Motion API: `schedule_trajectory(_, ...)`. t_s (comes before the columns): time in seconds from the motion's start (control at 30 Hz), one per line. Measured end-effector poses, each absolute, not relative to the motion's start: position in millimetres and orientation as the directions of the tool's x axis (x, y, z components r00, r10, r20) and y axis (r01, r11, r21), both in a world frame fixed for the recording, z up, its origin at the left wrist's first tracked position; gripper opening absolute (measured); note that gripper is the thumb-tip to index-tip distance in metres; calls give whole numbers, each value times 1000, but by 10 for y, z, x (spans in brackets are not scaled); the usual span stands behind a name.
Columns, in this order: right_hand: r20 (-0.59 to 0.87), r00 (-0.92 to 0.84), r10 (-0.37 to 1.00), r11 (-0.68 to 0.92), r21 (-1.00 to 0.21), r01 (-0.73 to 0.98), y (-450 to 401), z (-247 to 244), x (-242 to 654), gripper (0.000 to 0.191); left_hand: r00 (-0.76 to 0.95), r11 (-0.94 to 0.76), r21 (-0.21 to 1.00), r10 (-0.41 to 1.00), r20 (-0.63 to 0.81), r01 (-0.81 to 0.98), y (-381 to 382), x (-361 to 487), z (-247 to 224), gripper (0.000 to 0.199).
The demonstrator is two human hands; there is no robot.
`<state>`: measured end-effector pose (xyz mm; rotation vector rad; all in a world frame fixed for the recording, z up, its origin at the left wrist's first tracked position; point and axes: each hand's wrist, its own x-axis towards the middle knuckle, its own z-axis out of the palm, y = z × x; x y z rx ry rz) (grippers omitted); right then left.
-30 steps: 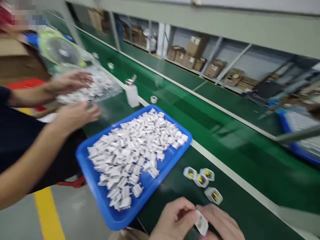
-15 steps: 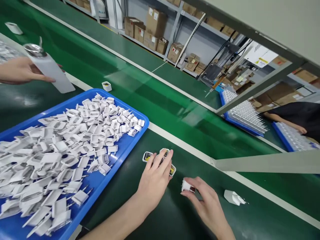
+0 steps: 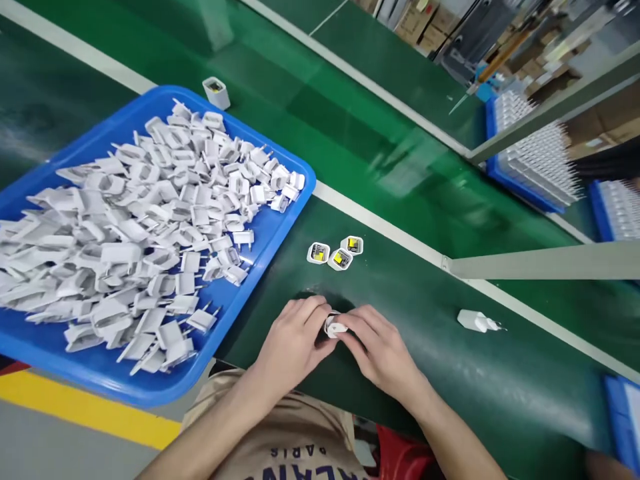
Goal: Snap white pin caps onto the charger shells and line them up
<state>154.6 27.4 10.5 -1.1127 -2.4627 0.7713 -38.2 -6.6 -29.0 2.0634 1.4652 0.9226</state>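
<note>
In the head view my left hand (image 3: pixel 295 340) is closed around a white charger housing (image 3: pixel 329 323), mostly hidden by the fingers. My right hand (image 3: pixel 383 347) pinches a small white plug cover (image 3: pixel 338 328) against its open end. The two hands meet low over the green table, near my body. Just beyond them stand three open charger housings: one on the left (image 3: pixel 319 253), one in the middle (image 3: pixel 341 259) and one at the back right (image 3: pixel 352 245). Yellow and dark parts show inside them.
A blue tray (image 3: pixel 299 220) heaped with white plug covers (image 3: pixel 165 227) fills the left. One open housing (image 3: pixel 217 93) stands on the green belt (image 3: pixel 350 167). A white charger with pins (image 3: pixel 480 321) lies right. A metal post (image 3: pixel 540 259) crosses the right side, with filled trays (image 3: pixel 530 187) beyond.
My left hand has left the group of open housings and come back towards my body with one. My right hand has brought its white piece to it. The view has tilted down.
</note>
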Motion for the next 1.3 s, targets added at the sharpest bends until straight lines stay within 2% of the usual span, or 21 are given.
schedule_trajectory(0.13, 144, -609, 780, 568, -572, 592, 253, 89, 1522, 16, 201, -367, 728, 930, 309, 578, -27, -386, -439, 20)
schedule_trajectory(0.3, 226, -594, 772, 625, -439, 645, 239, 17, 1490, 12, 171, -368, 731, 927, 332, 574, -15, -391, -475, 13)
schedule_trajectory(0.67, 78, -691, 718, 681, -281, 676, 208, 36, 1425, 18, 214, -333, 768, 943, 256, 548, -15, -419, -507, 8)
schedule_trajectory(0.9, 136, -670, 729, 680, -247, 690, 207, 91, 1338, 24, 240, -335, 702, 942, 234, 629, -23, -403, -390, 24)
schedule_trajectory(1.0, 128, -583, 803, 596, -192, 779, 291, 186, 1610, 29, 229, -338, 685, 941, 248, 646, -136, -523, -161, 36)
schedule_trajectory(1.1, 108, -367, 924, 374, -61, 925, 375, 289, 2151, 40, 182, -325, 693, 944, 274, 644, -320, -942, 82, 29)
schedule_trajectory(1.13, 126, -303, 945, 305, 1, 952, 404, 340, 2338, 46, 119, -326, 662, 933, 339, 675, -383, -1144, 109, 22)
schedule_trajectory(1.2, 203, -214, 956, 195, 108, 975, 470, 487, 2629, 56, 2, -252, 563, 914, 406, 787, -483, -1563, 22, 20)
schedule_trajectory(1.3, 340, -196, 920, 167, 113, 979, 642, 745, 2673, 57, -97, -49, 302, 888, 450, 952, -528, -1970, -321, 37)
